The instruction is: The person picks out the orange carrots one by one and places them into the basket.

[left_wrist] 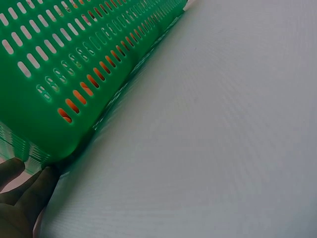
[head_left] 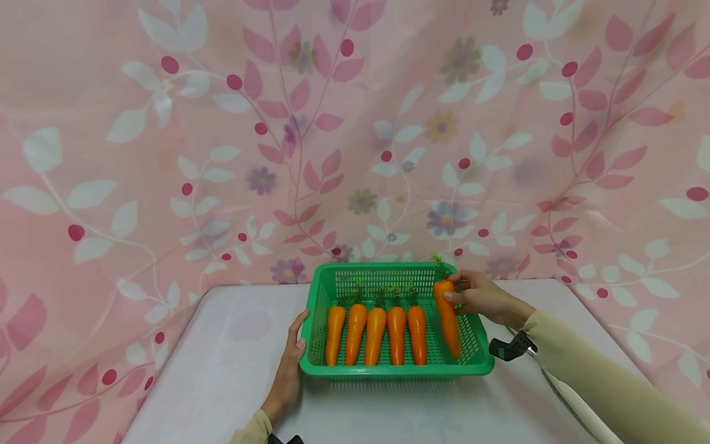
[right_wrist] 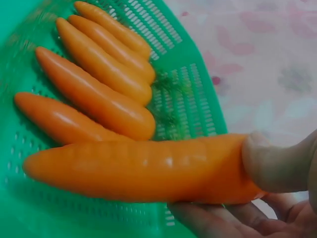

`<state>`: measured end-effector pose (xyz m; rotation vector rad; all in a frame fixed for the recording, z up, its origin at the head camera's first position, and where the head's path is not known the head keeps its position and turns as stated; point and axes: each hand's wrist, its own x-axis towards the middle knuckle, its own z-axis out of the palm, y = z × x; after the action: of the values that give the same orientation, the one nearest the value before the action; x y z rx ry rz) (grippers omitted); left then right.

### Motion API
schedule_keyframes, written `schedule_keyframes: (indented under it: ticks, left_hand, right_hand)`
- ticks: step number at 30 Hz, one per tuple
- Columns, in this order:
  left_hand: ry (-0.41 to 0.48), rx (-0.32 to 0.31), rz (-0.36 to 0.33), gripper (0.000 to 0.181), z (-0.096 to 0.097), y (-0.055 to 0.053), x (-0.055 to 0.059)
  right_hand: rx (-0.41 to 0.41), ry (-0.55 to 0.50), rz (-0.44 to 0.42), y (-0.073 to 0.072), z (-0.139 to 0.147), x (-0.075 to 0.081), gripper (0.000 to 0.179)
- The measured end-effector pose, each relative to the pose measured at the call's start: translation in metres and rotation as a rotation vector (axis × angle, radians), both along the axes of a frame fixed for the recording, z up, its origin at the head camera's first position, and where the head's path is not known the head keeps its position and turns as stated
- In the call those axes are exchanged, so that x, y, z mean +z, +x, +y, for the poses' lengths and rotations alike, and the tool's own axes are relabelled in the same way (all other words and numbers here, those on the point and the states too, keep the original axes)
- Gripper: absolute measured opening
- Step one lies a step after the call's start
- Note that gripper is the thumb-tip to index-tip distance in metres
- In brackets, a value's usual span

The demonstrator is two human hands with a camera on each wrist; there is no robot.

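Observation:
My right hand grips a carrot near its leafy top, between thumb and fingers. That carrot hangs tip-down over the right part of a green basket. In the right wrist view the held carrot crosses in front of the others, the thumb pressing its thick end. Several more carrots lie side by side in the basket, green tops toward the back. My left hand rests against the basket's left side, fingers extended along it. In the left wrist view its fingers touch the basket wall.
The basket stands on a white-covered table. Behind the table hangs a pink floral cloth. A black wrist device sits at the right wrist, and a pale cable runs beneath the right forearm.

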<state>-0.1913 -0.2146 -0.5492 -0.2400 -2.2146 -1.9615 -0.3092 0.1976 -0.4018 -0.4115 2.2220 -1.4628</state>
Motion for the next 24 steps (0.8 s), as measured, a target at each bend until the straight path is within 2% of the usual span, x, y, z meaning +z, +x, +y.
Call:
schedule_keyframes:
  ticks: [9,17,24]
  left_hand:
    - [-0.013,0.008,0.001,0.057,0.000,0.000,-0.001]
    - [-0.007,0.005,-0.001,0.056,-0.001,0.000,-0.001]
    - [-0.001,0.001,-0.002,0.057,0.000,-0.001,-0.001]
  right_hand:
    - [-0.024,0.019,-0.012,0.005,-0.025,-0.011,0.046]
    - [-0.067,0.117,0.005,0.005,-0.037,-0.017,0.047]
    - [-0.038,0.163,-0.008,0.001,-0.043,-0.024,0.043]
